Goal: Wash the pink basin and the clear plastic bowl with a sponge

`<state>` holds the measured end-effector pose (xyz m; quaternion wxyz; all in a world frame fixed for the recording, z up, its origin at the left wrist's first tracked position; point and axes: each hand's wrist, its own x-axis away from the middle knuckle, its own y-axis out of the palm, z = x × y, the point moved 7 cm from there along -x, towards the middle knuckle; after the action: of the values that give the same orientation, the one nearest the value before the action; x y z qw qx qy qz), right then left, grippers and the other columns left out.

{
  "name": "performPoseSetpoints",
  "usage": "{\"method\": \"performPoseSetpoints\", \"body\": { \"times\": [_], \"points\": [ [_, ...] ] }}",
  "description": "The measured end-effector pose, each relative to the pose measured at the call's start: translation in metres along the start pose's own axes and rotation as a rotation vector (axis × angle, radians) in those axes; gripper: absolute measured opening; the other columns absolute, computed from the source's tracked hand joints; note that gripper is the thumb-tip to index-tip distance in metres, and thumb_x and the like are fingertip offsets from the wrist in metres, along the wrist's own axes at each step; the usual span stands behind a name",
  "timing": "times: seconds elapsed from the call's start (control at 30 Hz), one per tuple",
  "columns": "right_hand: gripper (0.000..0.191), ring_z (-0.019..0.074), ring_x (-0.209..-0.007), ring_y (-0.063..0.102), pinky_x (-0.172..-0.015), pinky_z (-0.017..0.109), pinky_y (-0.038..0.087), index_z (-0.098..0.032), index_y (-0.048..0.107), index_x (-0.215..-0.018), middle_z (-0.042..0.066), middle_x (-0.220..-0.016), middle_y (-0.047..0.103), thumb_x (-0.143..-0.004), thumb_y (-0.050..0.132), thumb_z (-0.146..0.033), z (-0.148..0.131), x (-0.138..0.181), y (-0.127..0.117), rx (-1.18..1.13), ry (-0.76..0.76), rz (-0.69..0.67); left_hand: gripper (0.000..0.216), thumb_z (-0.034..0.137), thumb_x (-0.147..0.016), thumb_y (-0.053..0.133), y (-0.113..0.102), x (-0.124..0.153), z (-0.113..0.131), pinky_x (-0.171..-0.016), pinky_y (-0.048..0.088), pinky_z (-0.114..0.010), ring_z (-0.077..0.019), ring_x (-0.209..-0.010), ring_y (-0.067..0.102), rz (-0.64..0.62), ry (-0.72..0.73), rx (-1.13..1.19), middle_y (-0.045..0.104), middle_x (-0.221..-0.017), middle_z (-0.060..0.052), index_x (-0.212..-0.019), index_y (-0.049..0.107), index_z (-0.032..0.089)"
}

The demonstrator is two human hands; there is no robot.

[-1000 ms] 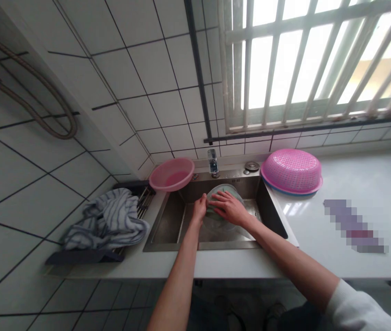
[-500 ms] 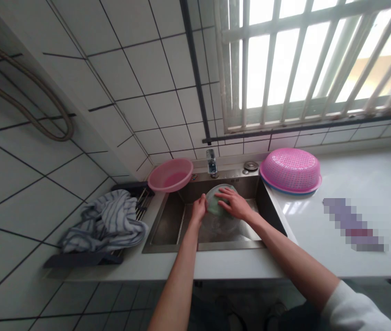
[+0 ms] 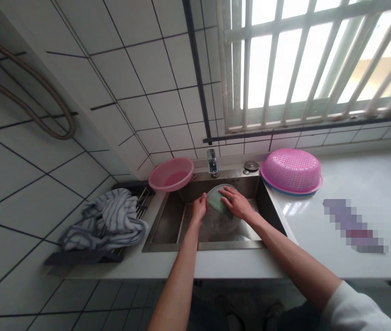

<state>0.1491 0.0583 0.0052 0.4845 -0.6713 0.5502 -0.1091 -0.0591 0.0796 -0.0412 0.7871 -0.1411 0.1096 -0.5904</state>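
A clear round bowl (image 3: 221, 225) is tilted over the sink, and its rim faces the tap. My left hand (image 3: 200, 207) is closed on the bowl's left rim, thumb upward. On the bowl's upper part lies a green cloth (image 3: 217, 200). My right hand (image 3: 237, 202) presses that cloth against the bowl, palm down with its fingers a little spread. The fingertips are partly lost against the cloth. Around both hands is the steel sink (image 3: 168, 225).
A chrome tap (image 3: 212, 162) stands behind the sink. At the back left leans a pink basin (image 3: 171, 174); a pink colander (image 3: 291, 170) sits upside down on the right. A striped cloth (image 3: 111, 220) lies on a rack at left. A blurred purple patch (image 3: 354, 227) marks the right counter.
My right hand and the green cloth have shifted slightly over the bowl, and more of the cloth shows left of the fingers. My left hand keeps its grip on the rim.
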Motion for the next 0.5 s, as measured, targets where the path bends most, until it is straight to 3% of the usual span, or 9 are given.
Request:
{"method": "performPoseSetpoints", "body": {
  "times": [0.17, 0.23, 0.4, 0.5],
  "points": [
    [0.042, 0.0349, -0.154, 0.038, -0.126, 0.063, 0.030, -0.034, 0.063, -0.147, 0.005, -0.159, 0.053, -0.106, 0.056, -0.035, -0.039, 0.008, 0.011, 0.070, -0.286, -0.084, 0.062, 0.079, -0.086, 0.051, -0.003, 0.000, 0.005, -0.059, 0.031, -0.029, -0.0162, -0.058, 0.046, 0.020, 0.045, 0.004, 0.050, -0.058, 0.000, -0.063, 0.055, 0.021],
    [0.042, 0.0335, -0.154, 0.040, -0.127, 0.061, 0.031, -0.035, 0.064, -0.146, 0.005, -0.158, 0.055, -0.105, 0.059, -0.037, -0.038, 0.007, 0.010, 0.031, -0.324, -0.089, 0.061, 0.077, -0.088, 0.051, -0.002, 0.001, 0.004, -0.058, 0.031, -0.028, -0.0159, -0.057, 0.045, 0.010, 0.055, 0.010, 0.050, -0.058, 0.001, -0.063, 0.054, 0.021],
    [0.045, 0.0304, -0.143, 0.055, -0.119, 0.051, 0.047, -0.024, 0.064, -0.147, 0.013, -0.154, 0.059, -0.106, 0.054, -0.040, 0.020, -0.003, -0.002, -0.101, 0.066, 0.052, 0.058, 0.073, -0.091, 0.050, 0.003, 0.000, 0.000, -0.056, 0.032, -0.028, -0.0168, -0.054, 0.049, -0.013, 0.032, -0.032, 0.051, -0.055, 0.000, -0.063, 0.055, 0.022],
    [0.044, 0.0328, -0.147, 0.050, -0.120, 0.055, 0.044, -0.026, 0.063, -0.147, 0.012, -0.157, 0.056, -0.107, 0.052, -0.039, 0.013, 0.000, 0.003, -0.056, 0.022, 0.040, 0.059, 0.073, -0.091, 0.051, 0.003, -0.001, 0.001, -0.057, 0.033, -0.028, -0.0173, -0.054, 0.050, -0.004, 0.026, -0.037, 0.052, -0.054, 0.000, -0.062, 0.056, 0.022]
  ]
}}
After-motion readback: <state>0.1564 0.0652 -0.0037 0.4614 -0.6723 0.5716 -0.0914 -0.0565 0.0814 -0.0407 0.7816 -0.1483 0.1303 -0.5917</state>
